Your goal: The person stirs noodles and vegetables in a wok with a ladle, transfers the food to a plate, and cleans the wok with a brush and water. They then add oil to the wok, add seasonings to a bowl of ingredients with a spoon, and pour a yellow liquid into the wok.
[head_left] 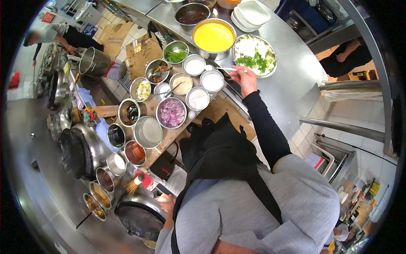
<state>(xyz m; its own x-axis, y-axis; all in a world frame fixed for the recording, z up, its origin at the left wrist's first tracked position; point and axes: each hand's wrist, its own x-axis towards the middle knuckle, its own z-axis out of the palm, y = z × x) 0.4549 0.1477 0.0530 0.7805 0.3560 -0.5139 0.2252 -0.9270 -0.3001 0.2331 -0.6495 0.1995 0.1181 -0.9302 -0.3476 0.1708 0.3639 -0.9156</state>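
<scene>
My right hand (pixel 246 80) pinches the handle of a spoon (pixel 226 68). Its bowl end, on the left, is over the rims of bowls of white powder, among them one bowl (pixel 212 80) and another (pixel 194 65). Just beyond that hand lies a plate of chopped greens and white pieces (pixel 255 56). Low in the view, my left hand (pixel 167 206) is closed beside the rim of a dark wok (pixel 140 218). A whitish thing shows at its fingers, and I cannot tell what it is.
A bowl of chopped purple onion (pixel 171 113), a pot of yellow liquid (pixel 214 39) and several seasoning bowls crowd the counter. Stacked white plates (pixel 251 16) stand behind. Another wok (pixel 78 152) sits on the stove at left. One person (pixel 63 36) works at the far left; another's arm (pixel 349 53) shows at right.
</scene>
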